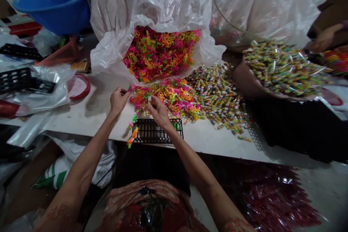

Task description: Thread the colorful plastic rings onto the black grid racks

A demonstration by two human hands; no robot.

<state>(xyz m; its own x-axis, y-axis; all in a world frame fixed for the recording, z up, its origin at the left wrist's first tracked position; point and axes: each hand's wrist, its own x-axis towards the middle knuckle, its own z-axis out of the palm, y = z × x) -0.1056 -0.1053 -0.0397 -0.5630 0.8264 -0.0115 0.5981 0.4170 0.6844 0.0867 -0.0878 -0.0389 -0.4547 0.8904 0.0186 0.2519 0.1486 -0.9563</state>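
My left hand (119, 100) is closed in a pinch at the left edge of a loose heap of bright plastic pieces (176, 96). A small pink plastic piece (130, 87) shows at its fingertips. Between the thumb and fingers of my right hand (160, 111) is a small clear tube with a whitish end (149, 99). Below the hands, a black slotted plastic rack (152, 136) lies along the table's front edge, partly covered by my right wrist. Orange and yellow pieces (133, 137) hang at its left end; something green sits in its right end.
An open plastic bag (108, 52) full of coloured pieces stands behind. Many small filled tubes (217, 98) are heaped to the right, beside a heaped tub (241, 78). A blue basin (54, 11) and red-rimmed sieve (87, 87) are left. Another person's hand (323, 40) shows far right.
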